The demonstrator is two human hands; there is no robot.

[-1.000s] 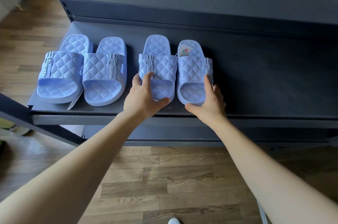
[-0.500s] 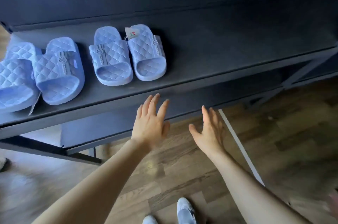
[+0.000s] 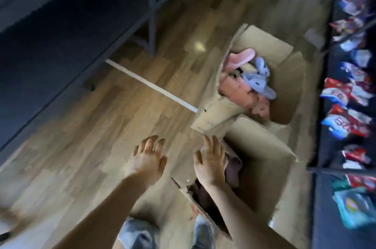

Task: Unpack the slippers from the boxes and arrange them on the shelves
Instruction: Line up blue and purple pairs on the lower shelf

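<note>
Since a second ago we have turned from the shelf (image 3: 50, 35) and drawn both hands off the slippers there.
- Our left hand (image 3: 145, 159): fingers spread, grip empty, above the floor (image 3: 101, 126).
- Our right hand (image 3: 210, 162): fingers spread, grip empty, over the near box (image 3: 260, 147) edge.
- The far box (image 3: 264, 43): pink slippers (image 3: 240, 59) and blue slippers (image 3: 256, 79) heaped inside.

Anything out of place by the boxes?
Mild only: in the far box, pink slippers and blue slippers lie jumbled in a heap, and its near flap sags outward, creased. The frame is blurred.
</note>
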